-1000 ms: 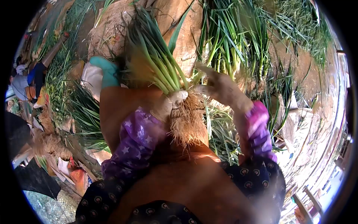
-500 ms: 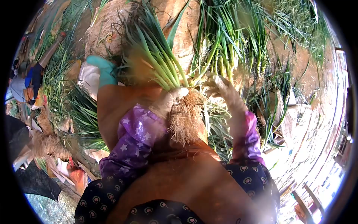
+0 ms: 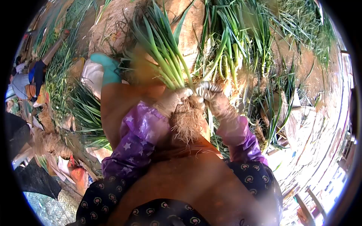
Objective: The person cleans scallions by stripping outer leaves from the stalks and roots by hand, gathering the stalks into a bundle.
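A bunch of green onions (image 3: 171,64) with long green leaves and pale stalks points away from me. My left hand (image 3: 169,101), in a pale glove, is wrapped round the stalks just above the roots. The tangled, straw-coloured roots (image 3: 188,122) hang down towards my lap. My right hand (image 3: 215,97), also gloved, is curled closed against the right side of the bunch at the stalk bases. Its fingertips pinch there, and exactly which stalk or leaf they grip is partly hidden.
Another pile of green onions (image 3: 233,49) lies ahead to the right. More leafy stalks (image 3: 85,113) lie left of my leg, near a teal boot (image 3: 107,66). Another person's leg (image 3: 39,79) shows at far left. Cut greens (image 3: 298,26) cover the ground at upper right.
My right hand has moved left and inward, from open fingers apart from the bunch to closed fingers at its base. My left hand keeps its grip on the bunch.
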The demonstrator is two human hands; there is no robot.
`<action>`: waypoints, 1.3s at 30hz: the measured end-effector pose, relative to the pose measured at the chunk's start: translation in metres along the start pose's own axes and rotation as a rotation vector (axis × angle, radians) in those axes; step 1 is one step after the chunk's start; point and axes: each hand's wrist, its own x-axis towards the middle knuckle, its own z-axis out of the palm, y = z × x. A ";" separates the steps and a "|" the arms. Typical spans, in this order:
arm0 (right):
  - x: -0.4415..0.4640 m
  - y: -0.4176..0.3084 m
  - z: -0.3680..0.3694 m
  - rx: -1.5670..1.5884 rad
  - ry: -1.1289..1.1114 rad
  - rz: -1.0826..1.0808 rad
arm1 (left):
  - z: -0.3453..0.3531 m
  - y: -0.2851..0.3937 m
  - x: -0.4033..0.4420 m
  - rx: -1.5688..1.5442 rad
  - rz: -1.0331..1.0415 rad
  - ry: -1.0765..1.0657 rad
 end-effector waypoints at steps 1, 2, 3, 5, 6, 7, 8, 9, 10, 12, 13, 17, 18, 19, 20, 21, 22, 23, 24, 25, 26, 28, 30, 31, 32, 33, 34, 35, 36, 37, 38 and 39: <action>-0.012 -0.005 0.008 0.086 -0.084 0.121 | 0.007 0.001 0.000 -0.107 -0.011 -0.022; -0.020 -0.008 0.000 -0.046 0.006 0.133 | 0.011 0.007 -0.003 0.006 0.014 0.107; -0.026 -0.015 -0.012 -0.181 0.089 0.143 | 0.017 0.015 -0.004 0.122 0.046 0.235; -0.020 -0.013 -0.053 -0.545 0.216 -0.169 | 0.013 0.018 0.001 0.154 0.081 0.172; -0.021 -0.030 -0.047 -0.557 0.379 -0.003 | 0.009 0.016 0.003 0.175 0.040 0.183; -0.016 -0.039 -0.037 -0.676 0.348 -0.021 | 0.012 0.018 0.004 0.196 -0.002 0.198; -0.010 -0.044 -0.022 -0.736 0.208 -0.120 | 0.015 0.019 0.001 0.149 0.007 0.213; -0.002 -0.046 -0.005 -0.789 0.066 -0.212 | 0.018 0.017 -0.002 0.146 -0.001 0.219; 0.004 -0.040 -0.004 -0.840 0.045 -0.160 | 0.019 0.018 -0.003 0.141 0.017 0.225; 0.017 -0.028 -0.001 -0.948 -0.006 -0.058 | 0.025 0.020 -0.002 0.043 0.095 0.191; 0.020 -0.021 -0.003 -1.065 -0.007 -0.081 | 0.026 0.023 -0.004 0.042 0.097 0.190; 0.020 -0.005 0.008 -1.697 0.052 -0.269 | 0.013 0.011 -0.002 0.204 -0.023 0.273; 0.019 0.013 -0.007 -1.108 0.136 -0.176 | 0.008 0.004 0.002 0.156 0.019 0.324; 0.020 0.015 -0.001 -0.518 0.203 -0.089 | 0.019 0.014 0.000 0.155 0.017 0.322; 0.004 0.009 0.003 -0.244 0.307 0.079 | 0.030 0.025 -0.005 0.066 0.025 0.277; -0.010 0.006 0.003 0.012 0.098 0.094 | 0.036 0.033 -0.008 -0.022 0.033 0.236; -0.024 0.003 0.002 0.257 -0.100 0.160 | 0.021 0.020 0.009 0.040 0.118 0.140; -0.022 0.000 -0.016 0.100 -0.257 0.165 | 0.003 0.006 0.006 0.033 0.119 0.155; -0.020 -0.003 -0.035 -0.057 -0.416 0.144 | 0.016 0.019 -0.002 0.061 0.066 0.214; -0.013 -0.013 -0.040 -0.321 -0.104 0.179 | 0.026 0.030 -0.004 0.098 0.020 0.255; -0.005 -0.024 -0.045 -0.540 0.201 0.281 | 0.029 0.033 -0.004 0.158 -0.008 0.266; 0.031 -0.034 -0.031 -0.303 0.335 0.262 | 0.033 0.037 -0.006 0.227 -0.078 0.202; 0.073 -0.029 0.003 -0.564 0.241 0.157 | 0.043 0.035 -0.011 0.311 -0.038 0.158; 0.088 -0.023 0.026 -0.713 0.138 0.037 | 0.032 0.025 -0.011 0.324 -0.038 0.164; 0.102 -0.019 0.049 -0.716 -0.094 -0.129 | 0.007 0.010 -0.009 0.236 -0.048 0.060; 0.109 -0.016 0.063 -0.709 -0.324 -0.295 | 0.001 0.013 -0.012 0.199 -0.059 0.010; 0.109 -0.015 0.067 -0.695 -0.322 -0.307 | -0.006 0.015 -0.015 0.163 -0.071 -0.039; 0.106 -0.015 0.068 -0.872 -0.227 -0.347 | -0.012 0.014 -0.020 0.049 -0.004 0.077; 0.103 -0.018 0.068 -1.057 -0.130 -0.386 | -0.012 0.018 -0.021 -0.069 0.072 0.185; 0.092 -0.021 0.068 -1.343 0.042 -0.394 | -0.014 0.020 -0.014 -0.034 0.087 0.243; 0.078 -0.025 0.062 -1.336 0.082 -0.434 | -0.016 0.021 -0.008 0.001 0.100 0.301; 0.061 -0.028 0.054 -1.330 0.123 -0.471 | -0.019 0.023 -0.001 0.038 0.111 0.360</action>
